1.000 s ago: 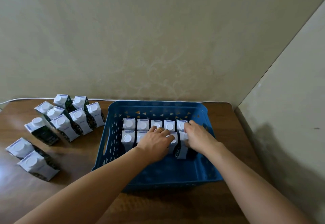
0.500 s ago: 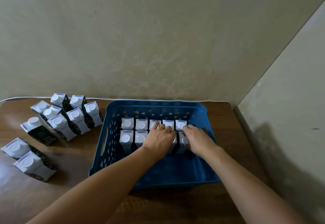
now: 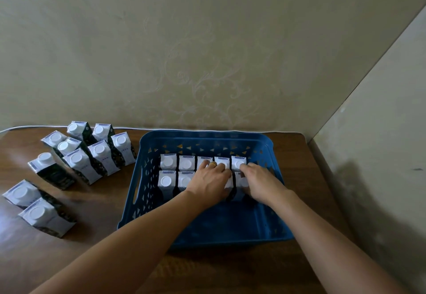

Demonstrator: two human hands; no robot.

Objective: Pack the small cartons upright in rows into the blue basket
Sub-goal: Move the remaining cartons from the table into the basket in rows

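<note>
Beige embossed wallpaper [image 3: 196,63] with a scroll pattern backs a dark wooden table [image 3: 99,201]; a plain side wall [image 3: 380,132] closes the right side. A white cable [image 3: 27,128] runs along the table's far edge.

On the table's right half stands the blue basket [image 3: 230,229], its perforated walls facing the viewer. Inside it, against the far wall, small cartons stand upright in two rows: a back row [image 3: 185,164] of five white-capped tops, and a front row [image 3: 166,181] whose right part is covered by the hands. The near half of the basket floor is bare.

Left hand [image 3: 207,183], with a ring [image 3: 214,164] on one finger, lies over the middle cartons, fingers curled down across their tops. Right hand [image 3: 260,183] grips the rightmost front-row carton [image 3: 239,192], fingers bent over its top.

Loose cartons [image 3: 92,155] stand clustered left of the basket, with two more [image 3: 34,208] nearer the viewer.
</note>
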